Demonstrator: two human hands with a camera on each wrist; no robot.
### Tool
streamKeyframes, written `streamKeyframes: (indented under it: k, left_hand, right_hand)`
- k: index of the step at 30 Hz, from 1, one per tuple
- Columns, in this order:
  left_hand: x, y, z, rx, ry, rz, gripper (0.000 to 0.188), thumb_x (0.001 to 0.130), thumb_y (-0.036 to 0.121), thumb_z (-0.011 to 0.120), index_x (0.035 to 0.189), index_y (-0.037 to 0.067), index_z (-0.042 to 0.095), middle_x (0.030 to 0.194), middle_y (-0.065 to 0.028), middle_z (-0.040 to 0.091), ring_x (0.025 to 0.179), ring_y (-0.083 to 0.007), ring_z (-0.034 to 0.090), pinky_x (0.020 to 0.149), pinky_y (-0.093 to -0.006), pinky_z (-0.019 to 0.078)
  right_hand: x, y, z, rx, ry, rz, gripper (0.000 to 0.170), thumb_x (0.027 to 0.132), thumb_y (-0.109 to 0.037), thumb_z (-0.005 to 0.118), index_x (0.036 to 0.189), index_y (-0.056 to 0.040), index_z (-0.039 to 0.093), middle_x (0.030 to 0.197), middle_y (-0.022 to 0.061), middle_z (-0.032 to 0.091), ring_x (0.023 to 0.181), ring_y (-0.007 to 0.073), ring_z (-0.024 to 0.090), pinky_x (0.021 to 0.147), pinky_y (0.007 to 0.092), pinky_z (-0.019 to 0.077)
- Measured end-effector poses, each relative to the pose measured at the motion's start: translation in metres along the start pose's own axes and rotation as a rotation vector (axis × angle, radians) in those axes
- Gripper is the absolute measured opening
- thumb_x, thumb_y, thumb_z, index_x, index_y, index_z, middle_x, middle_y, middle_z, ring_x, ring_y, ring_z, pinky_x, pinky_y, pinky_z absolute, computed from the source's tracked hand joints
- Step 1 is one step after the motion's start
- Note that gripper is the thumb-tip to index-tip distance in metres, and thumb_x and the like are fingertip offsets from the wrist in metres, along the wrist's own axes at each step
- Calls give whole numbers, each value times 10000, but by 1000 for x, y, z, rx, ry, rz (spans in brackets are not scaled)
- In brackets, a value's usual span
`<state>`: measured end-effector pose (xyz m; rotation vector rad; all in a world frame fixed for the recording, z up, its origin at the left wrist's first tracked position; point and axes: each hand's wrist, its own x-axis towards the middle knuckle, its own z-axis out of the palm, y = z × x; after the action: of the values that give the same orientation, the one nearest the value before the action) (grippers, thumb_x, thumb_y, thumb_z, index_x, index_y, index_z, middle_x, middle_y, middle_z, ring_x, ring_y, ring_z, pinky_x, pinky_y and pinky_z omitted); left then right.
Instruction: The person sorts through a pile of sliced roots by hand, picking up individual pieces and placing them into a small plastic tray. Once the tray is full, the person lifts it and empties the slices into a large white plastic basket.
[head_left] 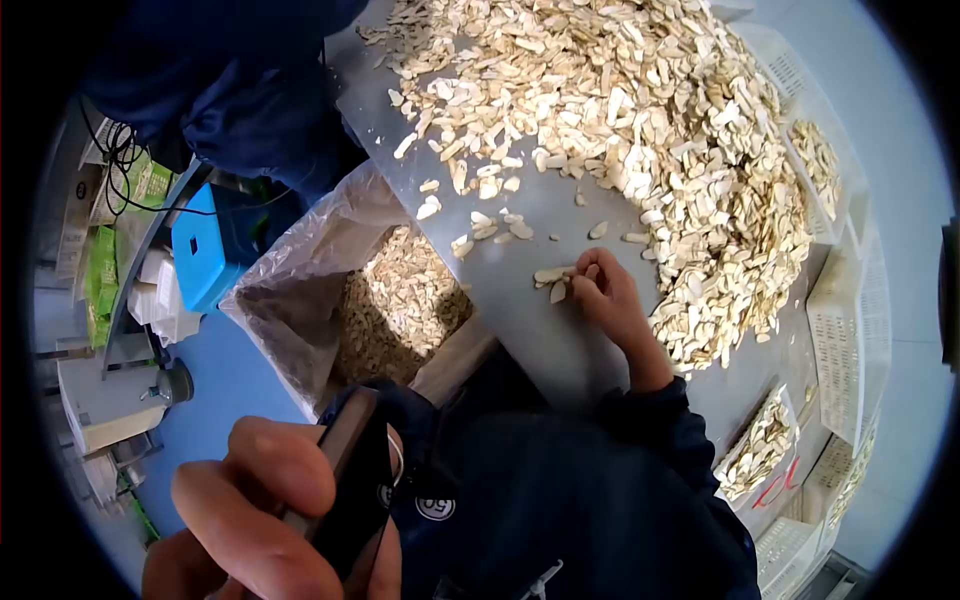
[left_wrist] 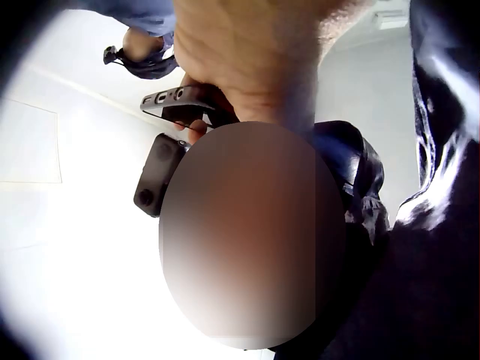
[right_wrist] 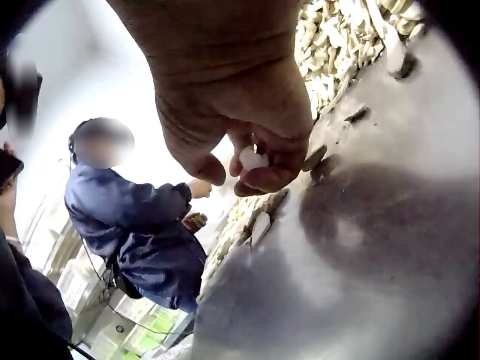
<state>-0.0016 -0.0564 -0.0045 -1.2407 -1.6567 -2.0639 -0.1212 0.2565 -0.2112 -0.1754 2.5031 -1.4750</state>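
Left hand (head_left: pixel 250 520) fingers curled round smartphone (head_left: pixel 352 455); right hand (head_left: pixel 612 300) fingers gripping pale slice (right_wrist: pixel 253 159) over grey metal table (head_left: pixel 572 350). Slice heap (head_left: pixel 715 170) beyond; plastic-lined bin (head_left: pixel 290 280) alongside; blue floor (head_left: pixel 215 390).

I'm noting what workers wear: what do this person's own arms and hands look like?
The left hand and right hand are bare, with no gloves. The right arm wears a loose, dark navy sleeve that leaves the wrist uncovered. The left cuff can't be made out clearly.
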Motion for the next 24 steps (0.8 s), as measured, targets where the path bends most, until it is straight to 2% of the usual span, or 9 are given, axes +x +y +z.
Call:
streamKeyframes:
  k: [2, 5, 8, 11, 14, 17, 18, 22, 24]
  left_hand:
    - [1, 2, 2, 32, -8, -55, 823, 900, 16, 695, 1489, 498, 385, 1588, -32, 214, 1516, -366, 73, 994, -434, 424]
    - [-4, -6, -4, 80, -61, 23, 816, 906, 19, 687, 1490, 500, 384, 1593, -22, 183, 1515, -367, 69, 1003, -442, 410]
    - [-4, -7, -4, 19, -59, -2, 816, 907, 19, 681, 1492, 503, 380, 1585, -16, 176, 1513, -367, 66, 1014, -444, 399]
    - [-4, -9, 8, 28, 50, -17, 820, 904, 17, 681, 1492, 502, 380, 1576, -15, 177, 1506, -375, 73, 1021, -444, 394]
    - [-2, -8, 5, 33, 36, -58, 818, 901, 18, 683, 1490, 500, 382, 1569, -22, 183, 1499, -387, 85, 1026, -444, 393]
    - [1, -9, -4, 21, -43, -72, 804, 913, 41, 673, 1501, 492, 361, 1575, 11, 180, 1493, -386, 94, 1041, -442, 384]
    - [0, -11, -6, 28, -52, -63, 798, 918, 52, 667, 1506, 489, 350, 1580, 29, 176, 1491, -382, 97, 1048, -441, 380]
    - [1, -15, -6, 32, -71, -37, 776, 942, 97, 645, 1528, 475, 306, 1597, 101, 163, 1484, -370, 107, 1075, -437, 361]
    - [2, -16, -5, 33, -85, -34, 766, 954, 119, 634, 1539, 468, 284, 1605, 137, 157, 1480, -364, 112, 1088, -435, 351]
  right_hand:
    - [0, -18, -3, -95, -68, -54, 203, 860, -137, 661, 1036, -37, 651, 773, 97, 617, 682, 200, 614, 656, 364, 499]
    - [8, -12, 13, -196, -48, -251, 188, 874, -109, 666, 1053, -49, 666, 702, 71, 556, 639, 170, 568, 617, 313, 468]
    - [8, -11, 23, -379, 12, -287, 161, 871, -111, 678, 1025, -63, 691, 769, 107, 617, 651, 213, 592, 636, 323, 491]
    - [12, -2, 14, -270, -27, -217, 140, 913, -136, 651, 1007, -40, 689, 814, 65, 631, 685, 174, 608, 634, 301, 488]
    - [11, 3, -10, -48, -93, 85, 180, 944, -193, 640, 1046, -44, 655, 798, 35, 635, 690, 155, 612, 633, 310, 488]
    - [4, 9, -30, 666, -115, 213, 167, 975, -197, 620, 1052, -52, 651, 771, -19, 591, 662, 89, 544, 615, 257, 448]
    - [0, 1, -28, 753, -35, 256, 161, 977, -190, 620, 1064, -58, 654, 744, -23, 578, 627, 76, 508, 598, 234, 415]
    - [-10, -3, -32, 318, -141, 241, 224, 993, -224, 597, 1083, -31, 668, 740, -17, 609, 640, 73, 556, 588, 218, 444]
    - [-21, -12, -29, 222, -478, 302, 222, 1003, -210, 577, 1110, -41, 671, 752, -27, 621, 678, 69, 589, 610, 224, 467]
